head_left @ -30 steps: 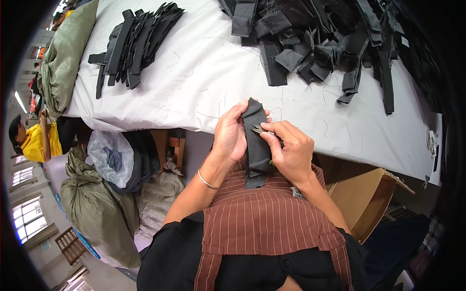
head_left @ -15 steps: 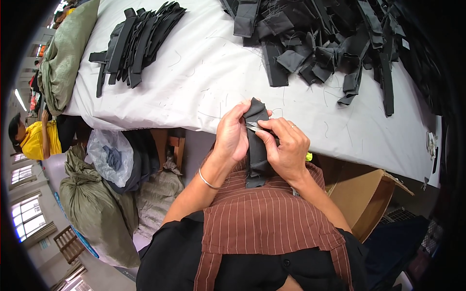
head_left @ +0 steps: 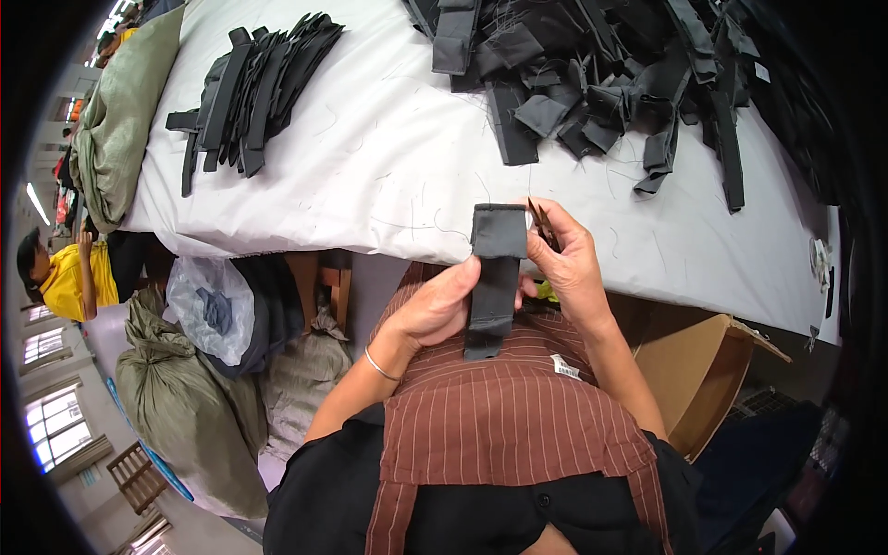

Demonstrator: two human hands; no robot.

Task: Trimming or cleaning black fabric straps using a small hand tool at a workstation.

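Since the earlier frames the black strap (head_left: 494, 277) has been straightened and now hangs upright, flat side to the camera, at the near edge of the white bench (head_left: 388, 176); the left hand (head_left: 435, 310) grips its middle between thumb and closed fingers. The right hand (head_left: 569, 264) touches the strap's right edge, its fingers curled around small snips (head_left: 539, 220) whose tips show above the thumb. A neat stack of straps (head_left: 250, 88) lies at far left on the bench, well apart from a loose pile (head_left: 601, 83) at far right.
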